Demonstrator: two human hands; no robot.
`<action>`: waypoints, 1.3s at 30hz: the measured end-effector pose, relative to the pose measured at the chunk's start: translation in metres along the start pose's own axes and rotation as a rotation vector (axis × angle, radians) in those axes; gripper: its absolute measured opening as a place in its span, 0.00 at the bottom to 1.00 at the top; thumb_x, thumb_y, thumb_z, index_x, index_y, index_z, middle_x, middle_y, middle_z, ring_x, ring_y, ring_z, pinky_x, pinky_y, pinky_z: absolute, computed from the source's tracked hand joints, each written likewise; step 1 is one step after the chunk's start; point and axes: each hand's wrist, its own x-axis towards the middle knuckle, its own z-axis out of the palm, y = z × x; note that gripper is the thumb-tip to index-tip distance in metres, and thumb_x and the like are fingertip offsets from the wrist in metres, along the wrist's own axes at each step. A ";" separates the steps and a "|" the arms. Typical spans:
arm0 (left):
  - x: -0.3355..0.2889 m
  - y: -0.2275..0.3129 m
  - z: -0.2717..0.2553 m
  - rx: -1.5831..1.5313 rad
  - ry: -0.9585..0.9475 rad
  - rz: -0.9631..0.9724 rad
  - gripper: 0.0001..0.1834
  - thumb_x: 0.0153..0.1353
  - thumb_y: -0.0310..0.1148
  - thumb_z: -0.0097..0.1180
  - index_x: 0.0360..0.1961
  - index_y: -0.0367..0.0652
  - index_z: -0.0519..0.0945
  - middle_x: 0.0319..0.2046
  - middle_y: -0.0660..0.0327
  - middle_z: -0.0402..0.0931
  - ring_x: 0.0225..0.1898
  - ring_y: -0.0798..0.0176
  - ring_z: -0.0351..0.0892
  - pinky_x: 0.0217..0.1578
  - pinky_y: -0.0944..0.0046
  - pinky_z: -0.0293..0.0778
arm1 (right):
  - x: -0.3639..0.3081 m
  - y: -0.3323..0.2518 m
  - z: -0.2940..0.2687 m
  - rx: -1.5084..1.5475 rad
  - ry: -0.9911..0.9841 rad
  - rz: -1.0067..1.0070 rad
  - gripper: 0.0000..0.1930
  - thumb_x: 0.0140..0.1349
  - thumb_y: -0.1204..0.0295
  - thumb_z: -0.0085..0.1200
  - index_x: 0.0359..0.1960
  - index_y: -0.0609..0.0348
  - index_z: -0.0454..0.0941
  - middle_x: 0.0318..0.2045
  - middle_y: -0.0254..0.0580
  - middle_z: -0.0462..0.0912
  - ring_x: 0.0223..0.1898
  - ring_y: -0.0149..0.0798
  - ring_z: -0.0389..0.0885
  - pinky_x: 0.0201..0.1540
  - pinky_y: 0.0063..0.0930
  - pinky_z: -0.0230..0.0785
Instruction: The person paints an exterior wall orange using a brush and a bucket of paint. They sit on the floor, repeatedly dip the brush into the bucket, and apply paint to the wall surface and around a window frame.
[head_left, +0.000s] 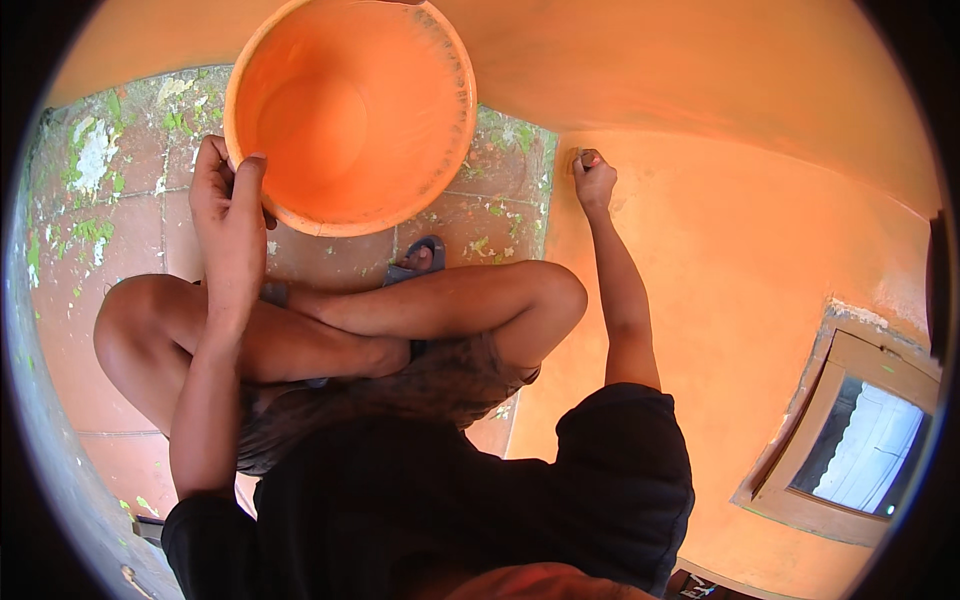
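Note:
My left hand (228,200) grips the near left rim of a round orange plastic basin (330,110), thumb on the inside edge and fingers beneath. The basin is tilted so that its inside faces me. Dark smudges run along its right inner wall, and I see nothing lying in it. My right arm is stretched out to the orange wall (720,250) on the right. There my right hand (595,180) is closed against the wall beside a small brownish patch. What its fingers hold, if anything, is too small to make out.
My crossed legs and a dark sandal (428,256) are below the basin. The reddish tiled floor (100,330) carries flaking green and white paint. A wood-framed window (850,430) is set in the wall at the lower right.

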 end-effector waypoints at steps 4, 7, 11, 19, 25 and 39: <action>0.003 0.000 0.004 0.041 0.037 0.037 0.05 0.71 0.31 0.48 0.35 0.44 0.71 0.25 0.69 0.70 0.22 0.79 0.65 0.19 0.75 0.60 | 0.006 0.022 0.021 -0.181 -0.111 0.002 0.10 0.58 0.64 0.59 0.30 0.58 0.78 0.24 0.57 0.81 0.29 0.60 0.81 0.34 0.49 0.75; 0.004 0.000 0.009 0.074 0.075 0.039 0.06 0.71 0.31 0.47 0.35 0.44 0.72 0.26 0.69 0.70 0.22 0.79 0.64 0.20 0.74 0.59 | 0.015 0.032 -0.008 -0.149 -0.071 -0.035 0.10 0.58 0.64 0.59 0.28 0.58 0.77 0.23 0.57 0.80 0.28 0.61 0.80 0.33 0.49 0.74; 0.006 0.001 0.008 0.089 0.044 0.052 0.06 0.71 0.31 0.48 0.35 0.44 0.72 0.26 0.69 0.70 0.22 0.78 0.64 0.21 0.74 0.60 | 0.042 0.038 -0.113 -0.164 0.100 -0.100 0.11 0.59 0.64 0.59 0.27 0.59 0.77 0.22 0.57 0.79 0.26 0.60 0.79 0.31 0.47 0.71; 0.000 -0.002 0.002 -0.040 -0.013 0.068 0.06 0.71 0.31 0.50 0.36 0.43 0.71 0.20 0.69 0.69 0.19 0.78 0.64 0.19 0.74 0.60 | 0.102 0.026 -0.403 -0.726 0.383 0.035 0.17 0.59 0.54 0.58 0.38 0.53 0.85 0.31 0.55 0.86 0.36 0.57 0.85 0.41 0.45 0.77; -0.001 -0.002 -0.006 -0.067 -0.049 0.039 0.06 0.71 0.32 0.49 0.36 0.44 0.71 0.20 0.69 0.69 0.19 0.78 0.65 0.19 0.74 0.61 | 0.102 -0.020 -0.486 -0.816 0.577 0.007 0.17 0.59 0.54 0.60 0.39 0.53 0.86 0.33 0.51 0.87 0.37 0.53 0.87 0.41 0.42 0.78; -0.001 0.000 0.000 -0.045 0.056 -0.014 0.05 0.70 0.30 0.49 0.35 0.43 0.70 0.22 0.69 0.69 0.19 0.80 0.63 0.16 0.74 0.59 | -0.016 -0.018 -0.042 -0.053 -0.122 -0.079 0.09 0.60 0.65 0.59 0.32 0.59 0.82 0.23 0.54 0.81 0.27 0.53 0.83 0.32 0.39 0.75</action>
